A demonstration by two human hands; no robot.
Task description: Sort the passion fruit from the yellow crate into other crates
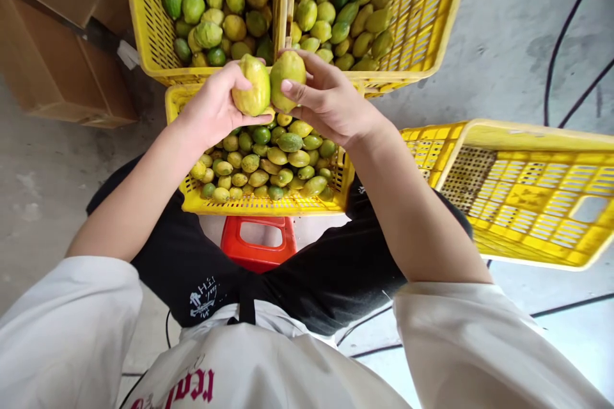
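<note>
White sleeves (71, 326) sit closest. Your left hand (211, 108) grips one fruit (252, 86), your right hand (330, 102) another fruit (286, 77), touching above the full crate (263, 204). Loosen up and one may fall and bruise.

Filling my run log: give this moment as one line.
left hand: holds yellow-green fruit | right hand: holds second fruit | below: yellow crate of fruit

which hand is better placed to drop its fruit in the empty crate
Right, probably. The right hand holds a fruit, and the empty crate sits on that side. The left hand would have to cross over the full crate.
</note>
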